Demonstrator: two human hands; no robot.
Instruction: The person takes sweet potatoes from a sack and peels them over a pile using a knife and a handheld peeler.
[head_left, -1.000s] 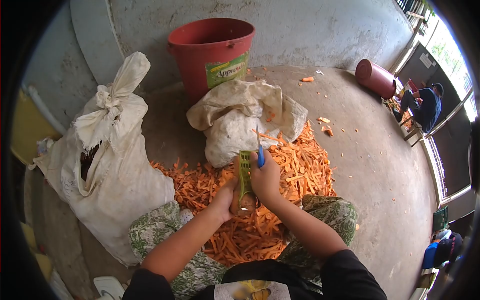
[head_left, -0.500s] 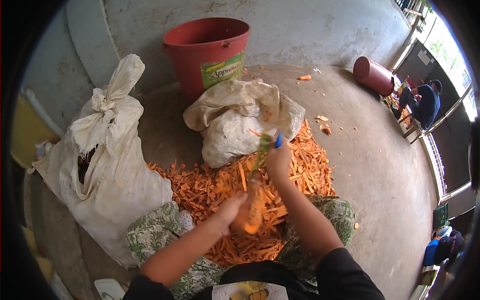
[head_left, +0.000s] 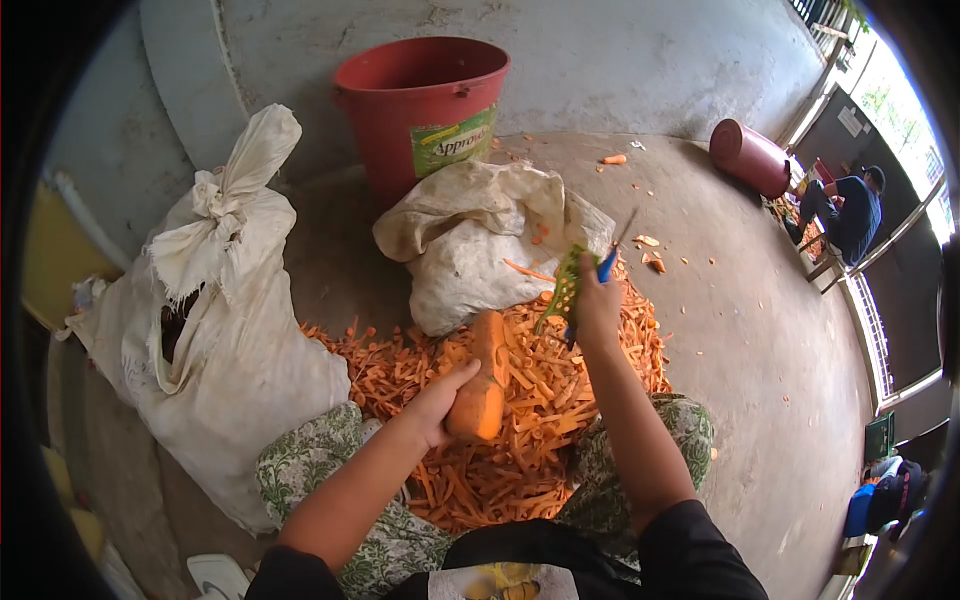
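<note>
My left hand (head_left: 432, 408) is closed round the lower part of a thick orange carrot (head_left: 484, 385), tilted upward over the heap of peelings. In my right hand (head_left: 600, 312) are a green peeler (head_left: 566, 290) with holes in it and a blue-handled knife (head_left: 607, 264), whose thin blade points up and away. Peeler and carrot are apart. Below both hands, orange carrot peelings (head_left: 540, 440) spread across the floor between my knees. A crumpled whitish sack (head_left: 455, 285) lies at the heap's far side.
A red bin (head_left: 375, 130) stands against the wall. At left leans a knotted white sack (head_left: 250, 370) with a hole. Carrot bits (head_left: 614, 159) dot the concrete floor. Far right, a person (head_left: 855, 215) sits near a tipped red barrel (head_left: 747, 157).
My right hand has moved right and slightly down, taking the peeler off the carrot. The carrot now stands more upright in my left hand, and the knife blade has come into sight.
</note>
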